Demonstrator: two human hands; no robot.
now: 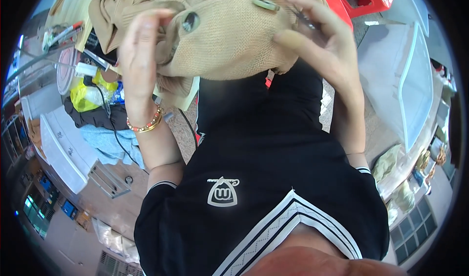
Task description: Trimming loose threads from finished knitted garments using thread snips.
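Note:
A beige knitted garment (pixel 234 41) lies bunched over my lap at the top of the view. A dark green button (pixel 190 21) sits on its left part, and a paler green button (pixel 266 4) is near its upper right. My left hand (pixel 139 49), slightly blurred, is at the garment's left side with fingers stretched out and the tips close to the cloth. At the right edge of the knit, my right hand (pixel 325 39) curls round a small dark metal tool (pixel 305 19), mostly hidden by the fingers. Its thumb is against or just over the cloth.
More beige knitwear (pixel 115 7) is piled at the upper left. Beside it are a yellow plastic bag (pixel 88 96), a white plug with a black cable (pixel 86 70) and light blue cloth (pixel 110 141). A translucent plastic bin (pixel 395 75) stands at right, near a red plastic stool (pixel 369 0).

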